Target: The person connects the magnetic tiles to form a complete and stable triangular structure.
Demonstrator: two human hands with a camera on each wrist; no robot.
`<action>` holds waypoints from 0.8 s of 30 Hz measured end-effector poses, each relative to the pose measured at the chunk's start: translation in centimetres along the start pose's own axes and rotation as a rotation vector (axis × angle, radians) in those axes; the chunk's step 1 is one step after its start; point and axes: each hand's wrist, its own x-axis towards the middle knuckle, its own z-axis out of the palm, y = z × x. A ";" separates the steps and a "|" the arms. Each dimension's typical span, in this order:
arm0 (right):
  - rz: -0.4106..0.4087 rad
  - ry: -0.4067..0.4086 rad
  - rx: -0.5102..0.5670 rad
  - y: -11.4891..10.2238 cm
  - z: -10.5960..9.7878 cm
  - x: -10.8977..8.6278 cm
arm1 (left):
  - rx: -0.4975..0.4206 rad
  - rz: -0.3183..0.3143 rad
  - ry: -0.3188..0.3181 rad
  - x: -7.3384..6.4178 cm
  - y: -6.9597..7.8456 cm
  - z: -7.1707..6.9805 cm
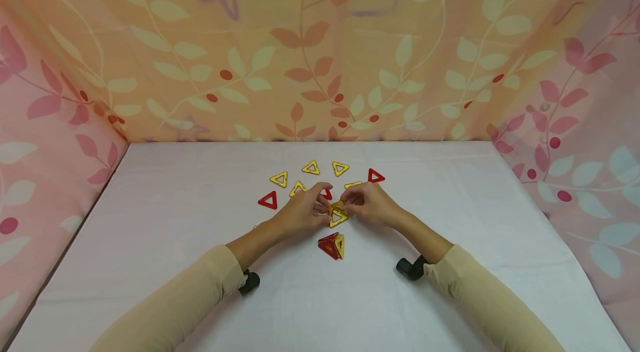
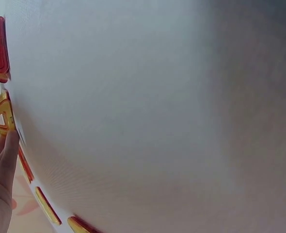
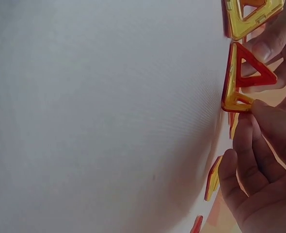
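Between both hands stand joined triangular magnetic tiles (image 1: 338, 217), yellow in the head view. From the right wrist view, the group shows a red triangular tile (image 3: 262, 76) beside a yellow triangular tile (image 3: 229, 90). My left hand (image 1: 302, 209) holds the group from the left, its thumb and fingers at the red tile. Thumb and fingertips of my right hand (image 1: 371, 205) pinch the yellow tile's corner. Just nearer to me sits a small red and yellow pyramid (image 1: 330, 246) of tiles, apart from both hands.
Loose triangular tiles lie in an arc beyond the hands, among them a yellow one (image 1: 311, 167), a red one (image 1: 268, 200) at left and another red one (image 1: 375, 175) at right. A white cloth (image 1: 165, 202) covers the table; patterned curtains (image 1: 310, 63) surround it.
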 end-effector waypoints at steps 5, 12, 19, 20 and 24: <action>-0.014 -0.023 0.000 0.0 0.0 0.0 | 0.011 0.001 0.004 0.0 0.1 0.0; -0.045 -0.049 -0.002 -0.3 0.0 -0.1 | 0.032 0.004 0.008 0.1 0.0 0.1; -0.046 -0.054 -0.011 -0.5 0.2 -0.1 | 0.036 0.001 0.014 0.1 -0.1 0.2; -0.048 -0.056 -0.013 -0.5 0.2 -0.1 | 0.037 0.001 0.015 0.1 -0.1 0.2; -0.059 -0.055 -0.020 -0.4 0.3 -0.1 | 0.039 0.000 0.019 0.1 0.0 0.3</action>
